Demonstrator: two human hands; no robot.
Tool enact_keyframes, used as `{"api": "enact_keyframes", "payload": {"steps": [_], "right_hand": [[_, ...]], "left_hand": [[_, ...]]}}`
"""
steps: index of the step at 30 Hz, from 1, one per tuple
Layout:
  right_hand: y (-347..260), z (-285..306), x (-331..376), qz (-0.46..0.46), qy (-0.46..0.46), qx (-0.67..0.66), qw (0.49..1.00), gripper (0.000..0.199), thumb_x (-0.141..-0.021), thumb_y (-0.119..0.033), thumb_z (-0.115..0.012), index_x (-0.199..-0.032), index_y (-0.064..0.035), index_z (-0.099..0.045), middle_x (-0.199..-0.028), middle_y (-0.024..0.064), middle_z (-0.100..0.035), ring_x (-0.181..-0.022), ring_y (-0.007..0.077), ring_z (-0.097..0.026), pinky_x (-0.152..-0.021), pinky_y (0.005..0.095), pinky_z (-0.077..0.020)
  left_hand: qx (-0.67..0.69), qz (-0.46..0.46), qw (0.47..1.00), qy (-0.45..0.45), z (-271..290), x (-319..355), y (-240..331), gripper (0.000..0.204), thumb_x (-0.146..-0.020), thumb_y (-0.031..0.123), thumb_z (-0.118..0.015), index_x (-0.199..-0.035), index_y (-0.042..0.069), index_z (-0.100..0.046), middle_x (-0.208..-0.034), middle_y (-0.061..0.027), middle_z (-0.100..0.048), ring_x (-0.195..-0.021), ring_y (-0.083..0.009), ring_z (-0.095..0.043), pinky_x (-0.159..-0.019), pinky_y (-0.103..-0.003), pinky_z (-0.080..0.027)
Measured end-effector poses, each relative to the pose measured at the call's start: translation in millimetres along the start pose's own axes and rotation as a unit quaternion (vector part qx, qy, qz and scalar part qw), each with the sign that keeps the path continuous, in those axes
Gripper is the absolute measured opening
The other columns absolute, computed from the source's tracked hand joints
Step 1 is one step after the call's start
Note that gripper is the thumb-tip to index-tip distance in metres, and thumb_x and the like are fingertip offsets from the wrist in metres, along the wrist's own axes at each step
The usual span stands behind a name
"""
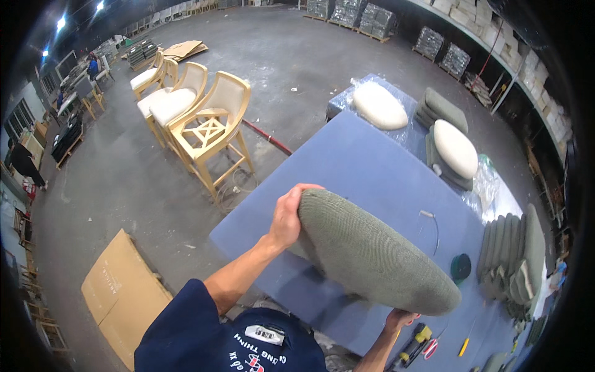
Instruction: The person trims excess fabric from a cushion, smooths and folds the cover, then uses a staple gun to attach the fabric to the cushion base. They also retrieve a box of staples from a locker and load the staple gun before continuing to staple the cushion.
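Observation:
A thick grey-green fabric seat cushion (372, 254) is held up at a tilt above the blue-covered table (359, 161). My left hand (290, 214) grips its upper left end, with the fingertips hidden behind the edge. At the lower right end my right hand (400, 319) is closed around the rim, its fingers partly out of sight beneath. Close to that hand lie a yellow and black tool (416, 343), red-handled scissors (431, 349) and a small yellow-handled tool (463, 347). A dark green round roll (460, 268) sits just beyond the cushion's right end.
Stacked green cushions (514, 254) stand at the table's right. Cream oval cushions (379, 106) and more green cushions (443, 111) rest at its far end. Wooden bar chairs (214, 124) stand on the floor left of the table; flattened cardboard (127, 297) lies nearer me.

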State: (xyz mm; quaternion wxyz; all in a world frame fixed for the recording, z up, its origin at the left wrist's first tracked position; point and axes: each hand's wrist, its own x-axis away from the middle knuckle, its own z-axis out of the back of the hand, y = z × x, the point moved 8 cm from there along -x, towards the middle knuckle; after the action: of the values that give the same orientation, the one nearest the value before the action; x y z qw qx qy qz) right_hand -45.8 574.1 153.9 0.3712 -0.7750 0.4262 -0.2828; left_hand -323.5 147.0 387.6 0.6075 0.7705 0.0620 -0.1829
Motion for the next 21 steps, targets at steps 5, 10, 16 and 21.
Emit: {"api": "enact_keyframes", "payload": {"steps": [5,10,16,21], "right_hand": [[1,85,24,0.077,-0.028,0.096,0.992,0.046,-0.107,-0.036,-0.053,-0.139,-0.0032,-0.058,-0.138,0.0097,-0.063,-0.124,0.0249,-0.060,-0.107,0.0398,-0.0486],[-60,-55,91,0.116,-0.106,0.083,0.984,0.062,-0.111,-0.046,-0.031,-0.128,0.0022,-0.066,-0.126,0.0135,-0.070,-0.118,0.0212,-0.064,-0.104,0.0369,-0.0478],[-113,-154,146,0.225,-0.102,0.162,0.955,0.066,-0.112,-0.042,-0.025,-0.115,0.0066,-0.070,-0.109,0.0176,-0.075,-0.102,0.0249,-0.070,-0.095,0.0355,-0.0527],[-122,-228,169,0.337,-0.196,0.260,0.883,0.059,-0.109,-0.035,-0.032,-0.111,0.0082,-0.071,-0.101,0.0180,-0.076,-0.094,0.0258,-0.072,-0.090,0.0373,-0.0552]], "left_hand": [[-0.027,-0.015,0.999,-0.011,-11,25,-11,0.055,-0.108,0.043,-0.033,-0.107,-0.001,-0.067,-0.100,-0.0151,-0.074,-0.093,-0.0229,-0.069,-0.088,-0.038,-0.055],[0.114,0.047,0.991,0.053,83,32,-66,0.052,-0.103,0.042,-0.037,-0.111,0.000,-0.066,-0.102,-0.0183,-0.072,-0.101,-0.0301,-0.070,-0.092,-0.047,-0.057],[0.219,0.156,0.961,0.062,136,-4,-94,0.058,-0.100,0.047,-0.036,-0.117,0.001,-0.067,-0.108,-0.0149,-0.071,-0.107,-0.0312,-0.068,-0.094,-0.049,-0.056],[0.219,0.154,0.960,0.078,195,-11,-106,0.058,-0.099,0.047,-0.037,-0.107,-0.001,-0.070,-0.103,-0.0155,-0.073,-0.102,-0.0306,-0.070,-0.091,-0.046,-0.056]]}}
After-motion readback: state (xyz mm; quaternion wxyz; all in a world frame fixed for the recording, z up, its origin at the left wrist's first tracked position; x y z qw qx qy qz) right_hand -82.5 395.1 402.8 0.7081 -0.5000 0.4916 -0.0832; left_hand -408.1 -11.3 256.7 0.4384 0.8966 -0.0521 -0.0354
